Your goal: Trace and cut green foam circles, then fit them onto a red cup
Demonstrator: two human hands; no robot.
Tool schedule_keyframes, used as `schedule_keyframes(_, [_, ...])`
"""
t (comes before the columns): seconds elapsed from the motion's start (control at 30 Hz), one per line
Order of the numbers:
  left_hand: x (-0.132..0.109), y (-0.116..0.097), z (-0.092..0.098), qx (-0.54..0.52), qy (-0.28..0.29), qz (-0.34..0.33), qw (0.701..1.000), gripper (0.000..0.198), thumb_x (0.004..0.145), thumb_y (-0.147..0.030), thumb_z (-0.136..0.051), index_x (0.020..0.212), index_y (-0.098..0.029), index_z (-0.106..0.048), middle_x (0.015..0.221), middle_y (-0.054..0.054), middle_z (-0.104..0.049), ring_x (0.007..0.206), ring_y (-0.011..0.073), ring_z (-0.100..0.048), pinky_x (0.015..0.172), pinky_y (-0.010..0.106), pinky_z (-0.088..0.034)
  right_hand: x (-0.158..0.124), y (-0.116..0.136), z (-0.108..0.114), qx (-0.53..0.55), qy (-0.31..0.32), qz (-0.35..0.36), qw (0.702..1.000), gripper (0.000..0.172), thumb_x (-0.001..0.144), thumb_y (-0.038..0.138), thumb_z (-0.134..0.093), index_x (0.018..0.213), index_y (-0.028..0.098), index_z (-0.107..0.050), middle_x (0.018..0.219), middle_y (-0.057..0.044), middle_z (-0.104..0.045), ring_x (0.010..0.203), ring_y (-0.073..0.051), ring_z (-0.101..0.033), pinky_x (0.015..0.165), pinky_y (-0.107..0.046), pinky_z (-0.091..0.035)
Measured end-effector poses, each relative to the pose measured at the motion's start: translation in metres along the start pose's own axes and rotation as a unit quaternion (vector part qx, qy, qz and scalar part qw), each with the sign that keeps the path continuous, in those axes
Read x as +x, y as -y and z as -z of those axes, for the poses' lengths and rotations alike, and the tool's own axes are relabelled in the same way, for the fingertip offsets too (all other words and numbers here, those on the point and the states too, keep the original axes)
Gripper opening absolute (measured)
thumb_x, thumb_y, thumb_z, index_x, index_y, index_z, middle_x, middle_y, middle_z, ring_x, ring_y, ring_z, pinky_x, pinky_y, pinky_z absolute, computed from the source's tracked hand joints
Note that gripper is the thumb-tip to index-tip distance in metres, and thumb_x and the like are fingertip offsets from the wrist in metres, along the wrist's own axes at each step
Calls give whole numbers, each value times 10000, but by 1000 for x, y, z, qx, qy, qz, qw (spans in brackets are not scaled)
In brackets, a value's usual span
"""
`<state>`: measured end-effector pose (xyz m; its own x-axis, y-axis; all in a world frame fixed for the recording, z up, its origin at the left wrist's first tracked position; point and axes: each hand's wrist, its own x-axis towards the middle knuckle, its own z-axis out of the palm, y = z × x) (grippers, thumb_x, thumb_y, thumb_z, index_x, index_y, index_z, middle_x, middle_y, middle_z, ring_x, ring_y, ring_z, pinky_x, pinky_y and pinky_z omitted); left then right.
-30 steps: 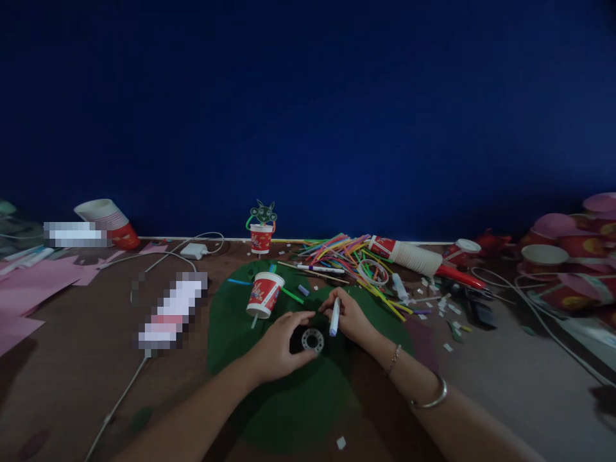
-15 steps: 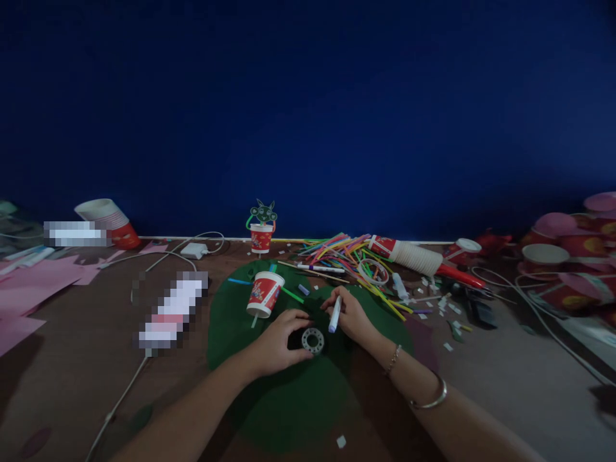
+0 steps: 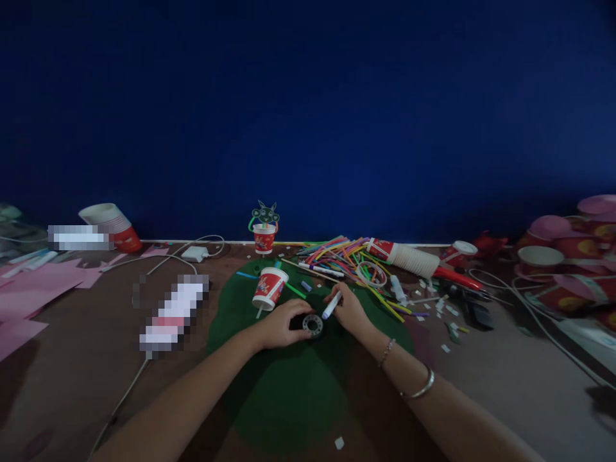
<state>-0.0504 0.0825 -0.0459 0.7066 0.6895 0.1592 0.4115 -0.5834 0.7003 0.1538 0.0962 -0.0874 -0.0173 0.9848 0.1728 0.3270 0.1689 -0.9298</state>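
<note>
My left hand (image 3: pixel 280 326) curves its thumb and fingers around a grey ring (image 3: pixel 313 317) with small holes, like the core of a tape roll, on dark green paper (image 3: pixel 289 404). Between the fingers of my right hand (image 3: pixel 352 312) is a white marker pen (image 3: pixel 332 305) with a purple end, slanting down toward the ring. Whether its tip touches the paper cannot be made out. Just beyond my left hand, a red and white paper cup (image 3: pixel 270 288) stands tilted, with straws sticking out. A small purple cap (image 3: pixel 306 285) lies between cup and right hand.
Behind stands another cup (image 3: pixel 264 240) with a dark animal-face cutout. Colourful straws (image 3: pixel 337 253) and stacked cups (image 3: pixel 414 258) lie to the right, with paper scraps around. At left are a blurred-out phone (image 3: pixel 176 312) with its cable, and pink paper (image 3: pixel 43 282).
My right hand has turned the marker so that its purple end swings left, closer to the ring. My left hand stays around the ring. The whole view has shifted slightly.
</note>
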Motion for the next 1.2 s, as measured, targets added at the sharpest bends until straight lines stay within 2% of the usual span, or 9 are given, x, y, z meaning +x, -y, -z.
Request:
schedule_keyframes(0.27, [-5,-4,4,7,18,1,1000,419,684,-290,-682,1079,-208,-568,1169,93,-523,1109,228,-485,978,385,-369,0,-3,-2,20,-15,9,1000,180,586,113,-463,721,223,-416,687,16,-603,613,-164,-554,553,-258,-428])
schedule_keyframes(0.53, [-7,-8,8,3,40,6,999,429,681,-259,-680,1091,-203,-566,1204,92,-495,1141,221,-465,997,376,-354,-3,-4,0,38,10,11,999,152,626,130,-480,735,217,-419,714,5,-608,611,-157,-552,560,-257,-436])
schedule_keyframes(1.03, [-9,-12,9,1,51,8,999,457,693,-289,-674,1136,-238,-575,1236,90,-482,1157,240,-456,1003,401,-345,-3,-4,1,35,12,6,999,161,629,127,-486,745,218,-423,720,3,-621,630,-162,-574,596,-277,-458])
schedule_keyframes(1.13, [-9,-7,9,-23,42,-1,999,520,699,-304,-669,1195,-235,-530,1249,93,-486,1172,237,-441,1019,401,-324,-3,-5,1,35,11,9,999,153,636,131,-489,744,219,-425,719,3,-622,632,-162,-574,598,-277,-458])
schedule_keyframes(1.2, [-9,0,8,-80,27,4,996,524,754,-316,-611,1252,-237,-470,1258,89,-495,1169,225,-449,1012,399,-334,-3,-6,1,36,12,11,999,146,642,136,-491,744,218,-425,719,3,-622,636,-163,-577,602,-278,-460])
